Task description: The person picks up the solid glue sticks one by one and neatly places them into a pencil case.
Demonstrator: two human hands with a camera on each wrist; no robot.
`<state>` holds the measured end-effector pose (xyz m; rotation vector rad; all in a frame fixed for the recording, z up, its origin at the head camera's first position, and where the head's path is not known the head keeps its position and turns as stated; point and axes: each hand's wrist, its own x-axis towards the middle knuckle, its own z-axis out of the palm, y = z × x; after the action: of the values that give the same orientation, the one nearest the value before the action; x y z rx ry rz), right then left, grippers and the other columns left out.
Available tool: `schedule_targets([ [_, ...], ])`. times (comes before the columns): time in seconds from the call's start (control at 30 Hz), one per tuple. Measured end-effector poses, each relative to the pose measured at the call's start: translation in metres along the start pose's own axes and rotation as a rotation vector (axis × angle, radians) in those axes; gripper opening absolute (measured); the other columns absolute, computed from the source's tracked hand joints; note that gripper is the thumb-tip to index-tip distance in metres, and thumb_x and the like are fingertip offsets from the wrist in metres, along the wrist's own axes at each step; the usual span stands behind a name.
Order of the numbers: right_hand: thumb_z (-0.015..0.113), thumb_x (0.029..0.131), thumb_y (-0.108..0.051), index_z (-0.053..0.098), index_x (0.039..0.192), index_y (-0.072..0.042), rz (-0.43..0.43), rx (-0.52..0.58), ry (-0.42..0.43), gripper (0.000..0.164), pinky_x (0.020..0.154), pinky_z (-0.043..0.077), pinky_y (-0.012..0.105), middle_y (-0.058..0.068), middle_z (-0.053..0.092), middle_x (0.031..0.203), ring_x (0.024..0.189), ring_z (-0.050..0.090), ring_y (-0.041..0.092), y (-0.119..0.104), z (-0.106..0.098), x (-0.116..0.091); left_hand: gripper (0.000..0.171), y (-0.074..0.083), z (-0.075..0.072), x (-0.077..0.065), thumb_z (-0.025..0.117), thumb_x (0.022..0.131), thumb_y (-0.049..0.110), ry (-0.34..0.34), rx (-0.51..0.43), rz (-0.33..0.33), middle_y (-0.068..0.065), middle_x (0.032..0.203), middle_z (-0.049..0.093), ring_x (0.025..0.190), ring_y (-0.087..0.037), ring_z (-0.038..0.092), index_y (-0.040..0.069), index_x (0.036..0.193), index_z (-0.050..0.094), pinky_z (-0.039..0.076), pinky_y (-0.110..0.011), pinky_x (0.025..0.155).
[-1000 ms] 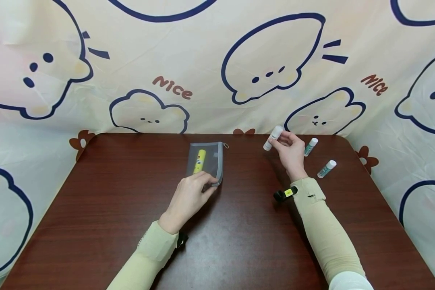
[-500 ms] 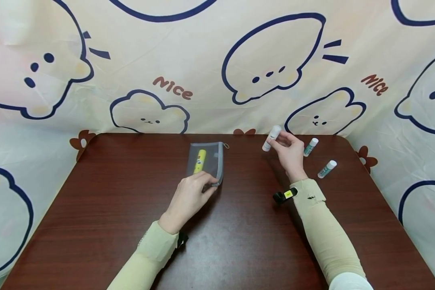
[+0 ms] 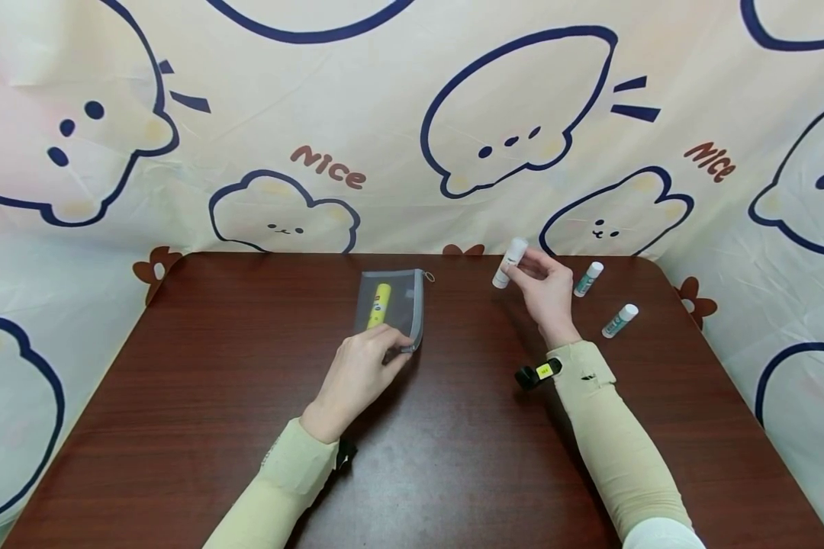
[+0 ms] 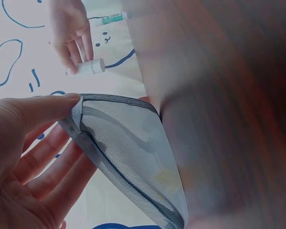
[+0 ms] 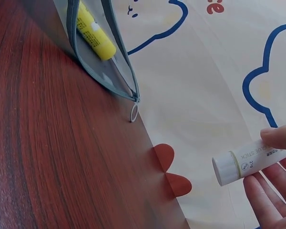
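A grey mesh zipper pouch (image 3: 401, 301) lies near the table's far edge with a yellow glue stick (image 3: 379, 305) inside. My left hand (image 3: 360, 370) pinches the pouch's near right corner between thumb and fingers; in the left wrist view the pouch's mouth (image 4: 128, 176) gapes. To the right, my right hand (image 3: 548, 297) holds a white glue stick (image 3: 510, 263) above the table, tilted. Printed lettering shows on that white glue stick (image 5: 252, 157) in the right wrist view, its bare end facing the pouch (image 5: 100, 83).
Two white-capped teal glue sticks, one behind (image 3: 588, 280) and one nearer (image 3: 619, 321), lie right of my right hand on the brown table (image 3: 453, 427). A printed cloth (image 3: 384, 114) hangs behind the table. A ring pull (image 3: 429, 276) sits at the pouch's far corner.
My right hand has drifted slightly left with the white glue stick, away from the teal glue sticks. The left hand and the pouch stay in place.
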<state>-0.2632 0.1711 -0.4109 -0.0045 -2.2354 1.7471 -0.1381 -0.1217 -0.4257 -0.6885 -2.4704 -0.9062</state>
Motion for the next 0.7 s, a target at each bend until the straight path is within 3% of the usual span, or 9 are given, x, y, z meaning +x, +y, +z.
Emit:
schedule_targets([
  [0.7,0.085,0.087,-0.020,0.071,0.128,-0.005,0.019,0.021,-0.024,0.046,0.089,0.054,0.031,0.012,0.070,0.120,0.104,0.069,0.020,-0.0024,0.0039,-0.0054,0.020,-0.0002,0.0026,0.0008,0.087,0.080,0.002,-0.009,0.007,0.004,0.002,0.092,0.072,0.078,-0.016,0.069,0.011,0.095,0.077,0.054,-0.032,0.064],
])
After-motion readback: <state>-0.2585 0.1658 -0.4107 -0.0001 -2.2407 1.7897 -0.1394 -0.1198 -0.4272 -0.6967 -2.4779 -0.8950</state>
